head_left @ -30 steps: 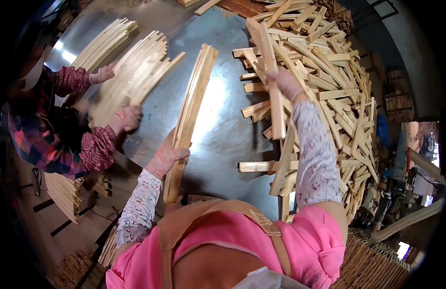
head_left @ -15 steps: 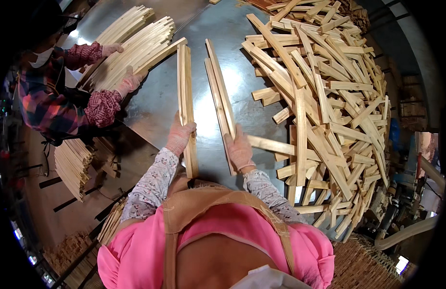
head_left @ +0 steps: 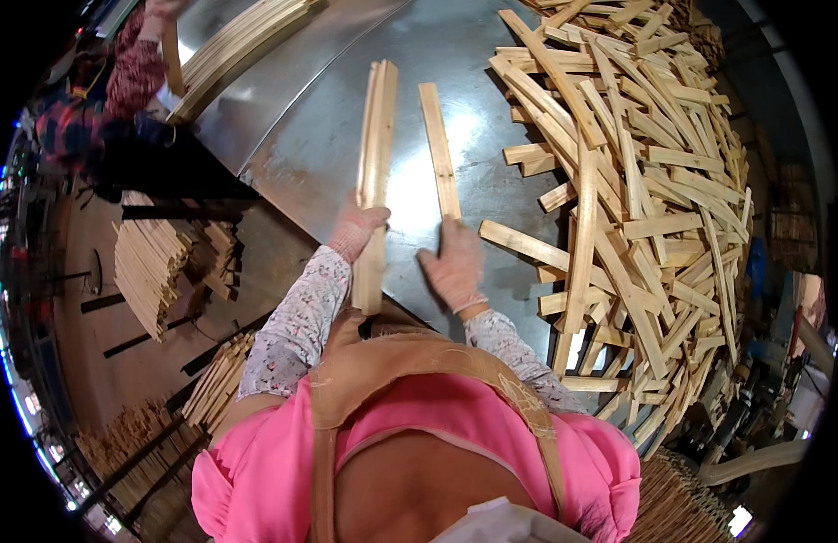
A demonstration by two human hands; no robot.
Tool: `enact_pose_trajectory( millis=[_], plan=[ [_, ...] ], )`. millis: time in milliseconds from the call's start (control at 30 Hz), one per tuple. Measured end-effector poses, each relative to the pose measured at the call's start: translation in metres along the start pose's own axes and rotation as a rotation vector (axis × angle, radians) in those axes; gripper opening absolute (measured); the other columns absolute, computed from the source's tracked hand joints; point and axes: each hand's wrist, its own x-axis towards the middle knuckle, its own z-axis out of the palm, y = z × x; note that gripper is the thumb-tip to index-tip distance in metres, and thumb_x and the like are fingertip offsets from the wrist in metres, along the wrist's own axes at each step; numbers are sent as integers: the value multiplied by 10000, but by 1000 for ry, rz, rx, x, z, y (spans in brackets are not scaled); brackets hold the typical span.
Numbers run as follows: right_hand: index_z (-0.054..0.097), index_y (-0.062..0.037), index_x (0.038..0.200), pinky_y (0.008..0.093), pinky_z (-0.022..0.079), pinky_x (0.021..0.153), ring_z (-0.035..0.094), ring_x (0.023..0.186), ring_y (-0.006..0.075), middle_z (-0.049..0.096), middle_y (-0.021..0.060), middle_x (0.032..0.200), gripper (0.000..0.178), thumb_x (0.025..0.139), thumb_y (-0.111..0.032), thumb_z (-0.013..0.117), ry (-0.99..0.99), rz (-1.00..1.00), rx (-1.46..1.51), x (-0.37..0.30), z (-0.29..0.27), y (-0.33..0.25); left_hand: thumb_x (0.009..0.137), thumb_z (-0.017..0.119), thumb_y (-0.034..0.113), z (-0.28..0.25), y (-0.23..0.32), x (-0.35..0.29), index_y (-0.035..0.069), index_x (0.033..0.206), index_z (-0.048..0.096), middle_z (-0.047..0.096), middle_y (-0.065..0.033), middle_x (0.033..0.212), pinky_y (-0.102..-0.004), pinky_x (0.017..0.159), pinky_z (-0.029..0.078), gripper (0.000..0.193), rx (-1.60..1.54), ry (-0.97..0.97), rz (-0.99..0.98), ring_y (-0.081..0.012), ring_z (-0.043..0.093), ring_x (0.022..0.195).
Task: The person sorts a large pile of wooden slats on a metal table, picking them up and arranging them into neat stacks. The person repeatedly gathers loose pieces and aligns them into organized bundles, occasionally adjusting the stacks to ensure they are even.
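Observation:
My left hand (head_left: 357, 231), in a pale pink work glove, is closed around a few narrow wooden strips (head_left: 375, 136) held side by side, their long ends pointing away from me. To the right of them, a single wooden strip (head_left: 439, 149) lies on the shiny metal table (head_left: 328, 136). My gloved right hand (head_left: 457, 267) is at that strip's near end, fingers stretched toward it and thumb apart. The fingertips overlap the strip's end, and whether they press on it is hard to see.
A large jumbled pile of wooden strips (head_left: 636, 199) covers the table's right side. At the far left, a co-worker's gloved hand (head_left: 161, 9) is beside a row of aligned strips (head_left: 247, 50). Stacked strips (head_left: 152, 271) stand lower left, beyond the table edge.
One of the two strips at my right hand has left it, and the bundle in my left hand looks thicker. My right hand has opened. The co-worker and the aligned strips have shifted toward the upper left.

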Motion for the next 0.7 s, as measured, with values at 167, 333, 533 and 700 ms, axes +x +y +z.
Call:
enact_pose_trajectory(
  millis=[167,333,533,700],
  plan=[
    [491,-18,1538,506,484,1078,582,1252,445,635,248,1330,812,856,-340,791,-192,271,5,27,28,10,809,829,338,-74,-26,-2,-12,1278,625,743,-218,1053,-434,924,613,620,590,404,117,-378,757,986],
    [436,17,1586,509,462,1151,583,1339,478,597,313,1444,885,855,-356,768,-294,333,185,82,44,-49,794,806,405,-109,-70,38,48,1261,680,663,-209,1258,-479,1040,561,601,714,370,89,-406,665,1229],
    [429,-48,1608,534,483,1112,589,1298,519,592,331,1419,824,897,-292,767,-158,277,27,126,100,-88,760,864,329,-332,-80,-21,84,1348,607,711,-125,1182,-423,1032,554,687,92,1003,34,-314,675,1187],
    [404,-62,1626,550,497,1068,604,1232,539,588,351,1355,801,935,-311,724,-23,355,-198,150,141,-133,805,854,367,-601,-219,2,23,1477,562,669,-225,1344,-449,1037,545,810,-112,1392,-164,-367,685,1179]
  ],
)
